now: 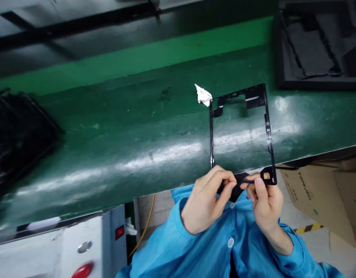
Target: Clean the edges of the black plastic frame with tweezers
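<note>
A thin black rectangular frame (268, 131) with black flaps at its far corners is held at the near edge of the green bench. My right hand (266, 204) grips its near right corner, thumb on top. My left hand (208, 200) is closed at the near left part, thumb and index finger pinched together by a dark black piece (237, 189) between the hands. Whether that piece belongs to the frame I cannot tell, and the left fingertips partly hide what they pinch. A crumpled white tissue (203, 95) lies by the frame's far left corner.
On the left, a blurred stack of black frames (21, 131) sits on the green bench (122, 127). At the far right stands a dark tray (314, 83) with a similar frame inside. Below are cardboard boxes (317, 189) and a machine with a red button (82, 270).
</note>
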A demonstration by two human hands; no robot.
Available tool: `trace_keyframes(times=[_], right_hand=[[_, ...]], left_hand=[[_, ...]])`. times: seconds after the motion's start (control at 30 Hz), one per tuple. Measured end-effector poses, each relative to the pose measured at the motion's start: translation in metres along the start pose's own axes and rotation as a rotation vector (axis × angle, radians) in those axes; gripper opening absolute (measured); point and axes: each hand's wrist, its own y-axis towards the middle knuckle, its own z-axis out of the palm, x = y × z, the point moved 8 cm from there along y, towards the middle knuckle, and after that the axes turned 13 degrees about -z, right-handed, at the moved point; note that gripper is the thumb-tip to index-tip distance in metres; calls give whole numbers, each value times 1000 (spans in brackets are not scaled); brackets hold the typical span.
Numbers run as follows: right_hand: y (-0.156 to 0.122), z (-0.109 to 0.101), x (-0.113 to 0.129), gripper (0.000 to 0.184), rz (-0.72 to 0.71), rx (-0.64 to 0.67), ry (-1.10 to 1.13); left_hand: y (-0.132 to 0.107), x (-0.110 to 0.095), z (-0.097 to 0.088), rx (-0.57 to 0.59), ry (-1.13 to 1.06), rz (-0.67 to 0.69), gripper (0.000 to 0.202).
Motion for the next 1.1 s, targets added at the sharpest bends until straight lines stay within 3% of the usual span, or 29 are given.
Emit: trace_keyframes(times=[0.33, 0.43, 0.57, 0.77, 0.97, 1.1], right_hand=[[1, 3, 1, 26, -25, 61, 3], [2, 2, 2, 26, -29, 53, 33], [5, -2, 3, 25, -8, -8, 107], [5, 4, 5, 23, 3, -10, 173], [3, 11, 6, 23, -23, 3, 186], [-1, 15, 5, 23, 4, 25, 218]], left_hand=[[-13, -13, -8, -26, 477, 257, 19], [-13, -14, -12, -43, 505, 275, 12], [-7, -6, -27, -104, 430, 197, 6], [-8, -6, -47, -170, 160, 116, 13], [-6, -12, -21, 33, -285, 109, 10], [3, -13, -15, 30, -268, 105, 10]])
